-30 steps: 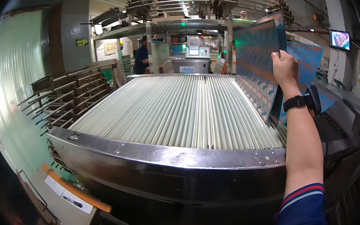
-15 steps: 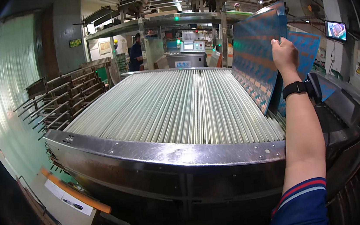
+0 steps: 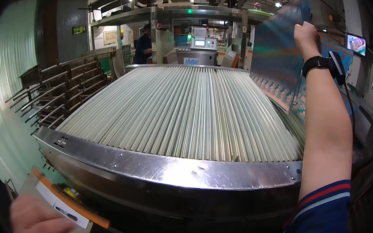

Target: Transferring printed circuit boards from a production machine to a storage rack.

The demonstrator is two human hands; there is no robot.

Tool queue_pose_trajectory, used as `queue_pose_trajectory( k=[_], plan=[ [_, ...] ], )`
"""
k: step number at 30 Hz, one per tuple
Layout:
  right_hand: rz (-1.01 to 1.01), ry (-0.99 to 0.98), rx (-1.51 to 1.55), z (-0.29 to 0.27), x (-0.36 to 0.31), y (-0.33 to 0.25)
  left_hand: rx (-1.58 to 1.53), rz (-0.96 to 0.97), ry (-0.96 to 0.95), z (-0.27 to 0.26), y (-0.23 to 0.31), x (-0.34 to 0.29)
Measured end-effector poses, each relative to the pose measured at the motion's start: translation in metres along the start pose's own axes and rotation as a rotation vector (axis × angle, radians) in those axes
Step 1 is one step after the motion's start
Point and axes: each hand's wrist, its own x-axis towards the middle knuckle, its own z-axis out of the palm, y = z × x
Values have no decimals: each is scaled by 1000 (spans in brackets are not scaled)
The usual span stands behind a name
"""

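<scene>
At the upper right my right hand [image 3: 307,38] is closed around the edge of a blue printed circuit board panel [image 3: 275,57]. The panel stands tilted, its lower end by the right end of the machine's rack of pale, upright slats [image 3: 181,112]. Copper-coloured patterns show along its lower part. Another blue circuit board panel [image 3: 303,99] is partly visible behind it and my forearm. My left hand [image 3: 36,225] is at the lower left, smeared by motion, beside a side table; whether it holds anything cannot be made out.
A broad metal edge [image 3: 173,168] runs along the front of the slats. Metal racks [image 3: 68,90] with protruding rods stand at the left. A pen [image 3: 67,213] lies on white paper on the side table. Beyond the machine are a control box [image 3: 204,44] and another person [image 3: 143,46].
My left hand has come into view at the lower left. My right hand and the panel sit slightly farther right and higher in the picture, which has itself shifted.
</scene>
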Motion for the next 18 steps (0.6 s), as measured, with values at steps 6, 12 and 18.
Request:
queue_pose_trajectory(
  k=[6, 12, 18],
  plan=[
    [96, -53, 86, 9, 4, 9, -152, 161, 57, 114, -27, 102],
    [86, -22, 109, -2, -20, 1, -250, -43, 173, 161, -41, 123],
    [62, 17, 133, -3, -34, 8, -251, -36, 168, 164, -41, 124]
  ],
)
